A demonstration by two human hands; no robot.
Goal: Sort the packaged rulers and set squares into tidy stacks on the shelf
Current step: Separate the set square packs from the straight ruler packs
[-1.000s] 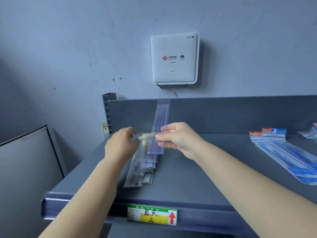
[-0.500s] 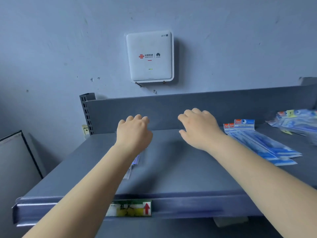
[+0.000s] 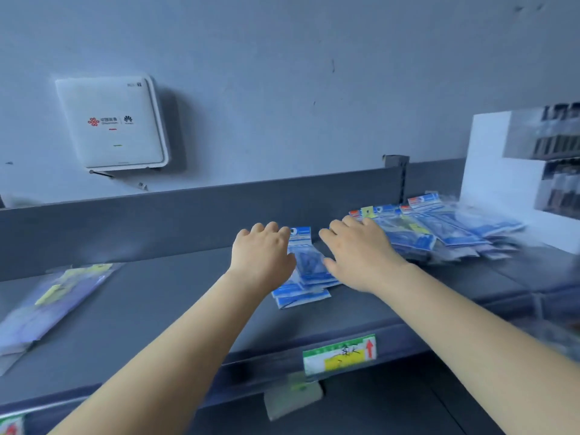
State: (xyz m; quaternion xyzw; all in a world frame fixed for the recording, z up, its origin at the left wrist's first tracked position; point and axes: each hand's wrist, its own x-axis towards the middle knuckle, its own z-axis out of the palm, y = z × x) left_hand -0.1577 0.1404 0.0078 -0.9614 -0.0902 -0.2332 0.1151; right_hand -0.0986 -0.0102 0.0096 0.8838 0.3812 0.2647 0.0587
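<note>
Both hands, the left hand (image 3: 262,257) and right hand (image 3: 361,255), reached open-fingered and empty over the shelf (image 3: 157,309), flanking a small stack of blue packets (image 3: 306,274) lying lengthwise away from the person.

The left hand (image 3: 262,254) hides part of the small blue packet stack (image 3: 306,277). The clear packets (image 3: 47,306) are motion-blurred and cut off at the left edge; their contents are unreadable.

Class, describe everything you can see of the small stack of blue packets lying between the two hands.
The small stack of blue packets lies flat on the grey shelf, a few glossy plastic sleeves with blue-and-white card headers, near ends slightly fanned. The left hand and right hand flank it, partly covering its sides; contact is unclear.
</note>
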